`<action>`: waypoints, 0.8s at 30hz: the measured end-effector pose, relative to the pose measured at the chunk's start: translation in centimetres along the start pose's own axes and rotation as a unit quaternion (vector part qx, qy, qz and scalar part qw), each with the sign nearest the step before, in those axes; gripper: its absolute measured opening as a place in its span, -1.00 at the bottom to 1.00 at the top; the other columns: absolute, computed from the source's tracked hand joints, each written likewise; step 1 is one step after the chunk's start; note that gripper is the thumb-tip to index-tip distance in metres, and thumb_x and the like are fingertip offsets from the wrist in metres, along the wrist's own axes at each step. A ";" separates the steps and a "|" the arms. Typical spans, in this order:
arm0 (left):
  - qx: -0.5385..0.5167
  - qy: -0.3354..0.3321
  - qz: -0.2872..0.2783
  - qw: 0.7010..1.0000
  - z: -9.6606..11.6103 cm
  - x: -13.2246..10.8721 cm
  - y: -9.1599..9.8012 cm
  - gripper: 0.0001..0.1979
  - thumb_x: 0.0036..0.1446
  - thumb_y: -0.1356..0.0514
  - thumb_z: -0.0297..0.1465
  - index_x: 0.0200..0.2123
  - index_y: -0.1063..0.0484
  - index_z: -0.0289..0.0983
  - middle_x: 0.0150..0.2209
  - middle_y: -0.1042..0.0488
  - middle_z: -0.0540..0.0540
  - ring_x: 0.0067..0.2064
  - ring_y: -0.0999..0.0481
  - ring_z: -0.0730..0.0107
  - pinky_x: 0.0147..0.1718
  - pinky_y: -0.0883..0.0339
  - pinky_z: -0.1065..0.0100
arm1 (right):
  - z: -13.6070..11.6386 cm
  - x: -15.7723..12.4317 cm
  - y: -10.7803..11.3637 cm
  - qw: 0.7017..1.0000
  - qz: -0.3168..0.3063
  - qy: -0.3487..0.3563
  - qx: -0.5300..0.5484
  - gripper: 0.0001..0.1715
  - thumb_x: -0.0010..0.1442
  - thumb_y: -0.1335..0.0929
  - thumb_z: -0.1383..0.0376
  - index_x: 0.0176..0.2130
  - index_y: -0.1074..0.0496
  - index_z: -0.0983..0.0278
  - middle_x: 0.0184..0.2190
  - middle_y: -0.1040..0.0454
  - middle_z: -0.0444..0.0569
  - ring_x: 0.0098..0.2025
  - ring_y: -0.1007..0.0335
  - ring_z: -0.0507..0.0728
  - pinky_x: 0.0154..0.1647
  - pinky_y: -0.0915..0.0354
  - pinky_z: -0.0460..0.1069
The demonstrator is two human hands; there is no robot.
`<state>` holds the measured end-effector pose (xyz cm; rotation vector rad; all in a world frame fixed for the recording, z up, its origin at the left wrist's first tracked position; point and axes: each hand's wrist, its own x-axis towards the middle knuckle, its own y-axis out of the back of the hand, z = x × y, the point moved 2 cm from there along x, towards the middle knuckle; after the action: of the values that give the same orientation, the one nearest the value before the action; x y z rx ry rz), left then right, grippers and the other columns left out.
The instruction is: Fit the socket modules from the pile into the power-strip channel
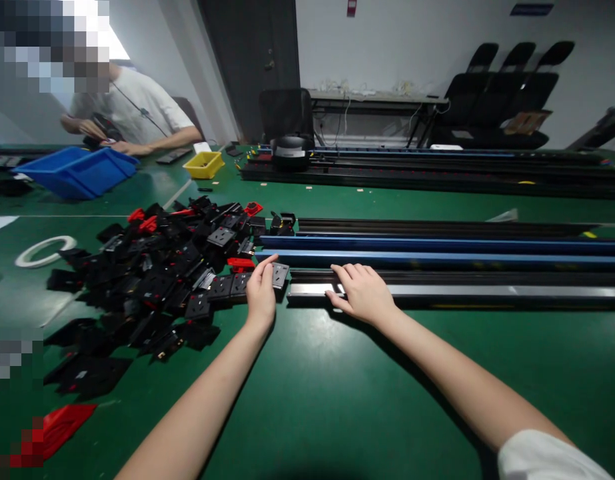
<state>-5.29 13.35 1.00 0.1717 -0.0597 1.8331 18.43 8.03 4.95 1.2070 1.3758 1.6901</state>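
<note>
My left hand [262, 290] is closed around a row of black power socket modules [280, 275], its thumb and fingers across the row near its right end. That end lies close to the open end of a long black rail [307, 291] with a shiny silver face; whether the two touch I cannot tell. Over the rail, a little right of its end, my right hand [364, 290] grips it with the thumb on the near side and fingers on the far side. A large pile of loose black socket modules [157, 280], with some red pieces, lies left of my left hand.
Blue rails [437, 257] and black rails run behind the gripped one. A white tape ring [46, 252], a blue bin [82, 175] and a yellow bin [203, 165] stand left. Across the green table [337, 400], a person [137, 110] handles something. More long rails [412, 175] lie farther back.
</note>
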 end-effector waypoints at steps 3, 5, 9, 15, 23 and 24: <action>0.010 -0.006 -0.012 1.000 -0.5 0.1 -0.1 -0.51 0.32 -0.12 -0.09 0.14 -0.53 -0.26 0.04 -0.61 -0.18 -0.01 -0.57 0.23 0.07 -0.36 0.23 | 0.0 -0.1 -0.1 1.000 -0.004 -0.001 -0.012 -0.23 0.45 -0.16 -0.11 0.30 -0.37 0.39 -0.04 -0.56 0.15 -0.04 -0.42 0.30 0.01 -0.17 0.12; 0.026 -0.013 -0.020 0.999 -0.7 0.1 0.0 -0.51 0.35 -0.09 -0.08 0.15 -0.52 -0.24 0.05 -0.60 -0.18 0.02 -0.56 0.21 0.10 -0.34 0.20 | 0.0 -0.1 -0.1 1.000 -0.001 0.002 -0.015 -0.22 0.45 -0.15 -0.10 0.30 -0.37 0.40 -0.03 -0.56 0.16 -0.04 -0.42 0.30 0.02 -0.16 0.12; 0.087 -0.029 -0.025 0.995 -0.5 -0.2 0.1 -0.55 0.38 -0.02 -0.06 0.04 -0.52 -0.21 -0.06 -0.60 -0.14 -0.06 -0.55 0.22 0.02 -0.35 0.21 | 0.0 -0.2 -0.1 1.000 0.008 0.003 -0.014 -0.22 0.45 -0.15 -0.10 0.30 -0.38 0.41 -0.02 -0.56 0.17 -0.04 -0.41 0.30 0.02 -0.15 0.12; 0.146 -0.025 -0.014 0.989 0.2 -0.4 0.2 -0.63 0.38 0.01 -0.08 -0.15 -0.48 -0.17 -0.16 -0.58 -0.09 -0.08 -0.53 0.20 -0.03 -0.31 0.23 | -0.1 -0.2 -0.2 1.000 0.014 -0.001 -0.019 -0.24 0.45 -0.15 -0.09 0.29 -0.39 0.39 -0.03 -0.57 0.15 -0.06 -0.41 0.30 0.01 -0.15 0.11; 0.132 -0.034 -0.052 0.989 -0.2 -0.4 0.1 -0.68 0.35 -0.03 -0.13 -0.19 -0.50 -0.17 -0.22 -0.57 -0.07 -0.14 -0.53 0.19 -0.09 -0.32 0.23 | -0.1 -0.2 0.0 1.000 0.007 -0.008 -0.015 -0.25 0.45 -0.16 -0.08 0.29 -0.39 0.38 -0.03 -0.57 0.15 -0.04 -0.41 0.31 0.00 -0.17 0.12; 0.131 -0.038 -0.050 0.989 -0.1 -0.5 0.1 -0.67 0.36 -0.03 -0.13 -0.18 -0.50 -0.17 -0.21 -0.58 -0.08 -0.14 -0.53 0.18 -0.09 -0.33 0.23 | -0.1 -0.2 0.0 1.000 0.007 -0.010 -0.014 -0.25 0.45 -0.16 -0.08 0.29 -0.39 0.38 -0.03 -0.57 0.16 -0.04 -0.41 0.31 0.00 -0.17 0.12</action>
<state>-5.24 12.87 0.80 0.4219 0.1360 1.7292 18.39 7.80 4.87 1.2168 1.3302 1.6961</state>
